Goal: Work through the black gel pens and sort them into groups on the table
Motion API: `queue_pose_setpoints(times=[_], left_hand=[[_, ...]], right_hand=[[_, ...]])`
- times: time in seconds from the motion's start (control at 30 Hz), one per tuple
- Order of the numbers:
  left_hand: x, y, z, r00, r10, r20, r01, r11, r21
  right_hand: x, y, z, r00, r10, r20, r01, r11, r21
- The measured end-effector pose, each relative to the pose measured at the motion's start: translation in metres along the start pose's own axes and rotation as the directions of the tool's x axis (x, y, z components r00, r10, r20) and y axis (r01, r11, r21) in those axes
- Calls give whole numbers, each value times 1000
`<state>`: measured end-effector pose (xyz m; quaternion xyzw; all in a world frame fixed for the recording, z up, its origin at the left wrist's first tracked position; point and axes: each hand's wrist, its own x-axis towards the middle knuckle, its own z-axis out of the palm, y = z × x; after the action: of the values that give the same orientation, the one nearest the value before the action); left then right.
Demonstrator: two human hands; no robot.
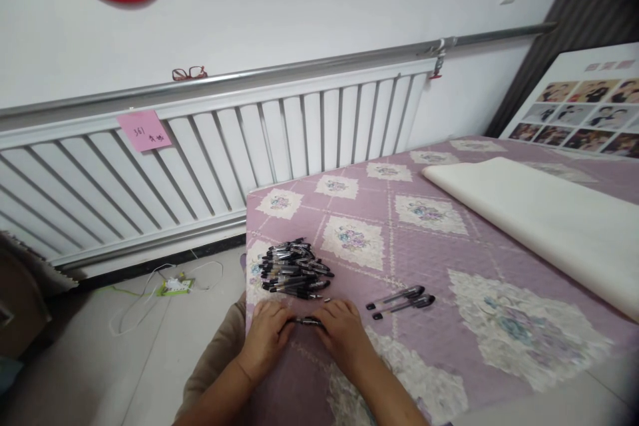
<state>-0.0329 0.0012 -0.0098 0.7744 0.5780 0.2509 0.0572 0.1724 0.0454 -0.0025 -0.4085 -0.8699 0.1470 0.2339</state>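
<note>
Between my two hands lies a black pen (307,321), level and close to the table's near edge. My left hand (269,331) grips its left end, with fingers and thumb closed. On its right end my right hand (344,333) is closed too, the fingers curled over it. Just beyond my hands sits a pile of black pens (292,269), stacked loosely side by side. Two clear-barrelled pens with black caps (404,303) rest apart, to the right of my right hand. The ends of the held pen are hidden by my fingers.
A purple flowered cloth (344,279) covers the table. A folded cream sheet (539,213) lies at the right, before a photo board (584,103). Behind stands a white radiator (279,133) with a pink note (144,130). A power strip (176,285) with cables lies on the floor.
</note>
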Motion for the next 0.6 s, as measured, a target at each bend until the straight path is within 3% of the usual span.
queue_pose_setpoints(times=[0.3, 0.6], left_hand=[[-1, 2, -2, 999, 26, 45, -26, 1000, 1], [-9, -1, 6, 994, 111, 18, -110, 991, -76]], right_hand=[[2, -3, 8, 1000, -8, 8, 8, 996, -83], [-2, -13, 5, 988, -150, -46, 130, 947, -293]])
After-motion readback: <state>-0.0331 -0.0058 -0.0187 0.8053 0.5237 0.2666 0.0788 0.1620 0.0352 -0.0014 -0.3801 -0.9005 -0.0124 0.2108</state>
